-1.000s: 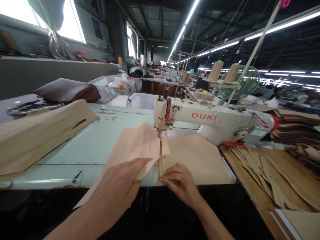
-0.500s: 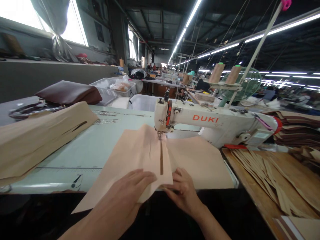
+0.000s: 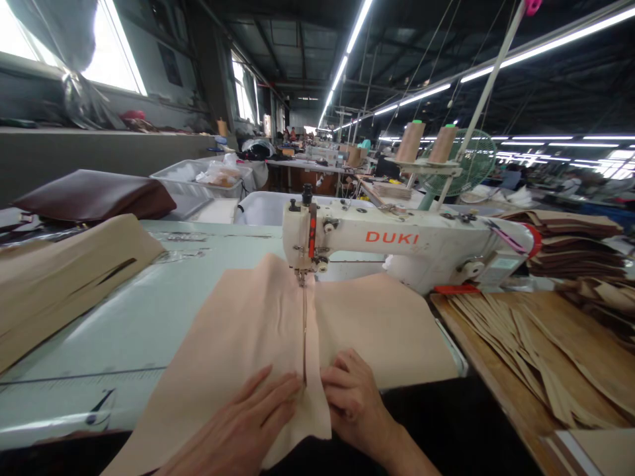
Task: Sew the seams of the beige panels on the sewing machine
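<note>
A beige leather-like panel (image 3: 223, 337) lies under the presser foot (image 3: 301, 276) of a white sewing machine (image 3: 347, 238). A narrow slit (image 3: 304, 344) runs down the panel from the foot towards me. My left hand (image 3: 253, 413) rests flat on the panel, left of the slit's near end, fingers stretched out. At the panel's right edge my right hand (image 3: 354, 400) is closed, its curled fingers pinching the edge; the thumb is hidden. More of the beige material (image 3: 381, 330) spreads to the right, beneath the machine arm.
Folded beige pieces (image 3: 74, 284) and a dark brown leather item (image 3: 94, 195) lie on the left. Beige strips (image 3: 516, 350) cover a wooden board (image 3: 446, 317) at right, with stacked panels (image 3: 575, 244) behind. Thread cones (image 3: 411, 142) stand beyond the machine.
The slit has narrowed, its sides now closer together. Both hands sit lower in view, and the right hand has curled more tightly at the panel's edge. The view has swung slightly right.
</note>
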The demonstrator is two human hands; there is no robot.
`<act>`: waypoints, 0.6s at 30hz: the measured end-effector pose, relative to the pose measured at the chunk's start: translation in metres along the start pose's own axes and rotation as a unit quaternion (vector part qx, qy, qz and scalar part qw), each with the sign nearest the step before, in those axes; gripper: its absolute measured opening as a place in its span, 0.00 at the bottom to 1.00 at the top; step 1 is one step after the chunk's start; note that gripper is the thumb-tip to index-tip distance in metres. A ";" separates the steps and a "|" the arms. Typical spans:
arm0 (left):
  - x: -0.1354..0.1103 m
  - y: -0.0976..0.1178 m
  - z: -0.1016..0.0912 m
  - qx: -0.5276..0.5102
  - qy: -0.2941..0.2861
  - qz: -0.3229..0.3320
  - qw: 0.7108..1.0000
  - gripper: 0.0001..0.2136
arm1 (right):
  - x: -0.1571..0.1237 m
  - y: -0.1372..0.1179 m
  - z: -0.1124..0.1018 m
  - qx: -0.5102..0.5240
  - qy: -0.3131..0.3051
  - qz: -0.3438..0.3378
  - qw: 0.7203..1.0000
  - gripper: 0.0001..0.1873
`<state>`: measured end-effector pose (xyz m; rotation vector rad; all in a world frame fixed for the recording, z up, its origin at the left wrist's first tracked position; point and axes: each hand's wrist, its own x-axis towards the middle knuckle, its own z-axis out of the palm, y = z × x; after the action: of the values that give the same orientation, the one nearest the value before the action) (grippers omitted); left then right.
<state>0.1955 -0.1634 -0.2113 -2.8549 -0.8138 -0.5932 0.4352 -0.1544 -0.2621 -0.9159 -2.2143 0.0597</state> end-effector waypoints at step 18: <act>0.005 -0.015 0.015 0.044 -0.108 0.036 0.993 0.32 | 0.039 -0.008 -0.025 0.037 -0.057 0.126 0.990 0.20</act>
<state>0.1966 -0.1449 -0.2226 -2.8864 -0.7423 -0.2360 0.4282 -0.1412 -0.2174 -1.1712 -2.1722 0.3167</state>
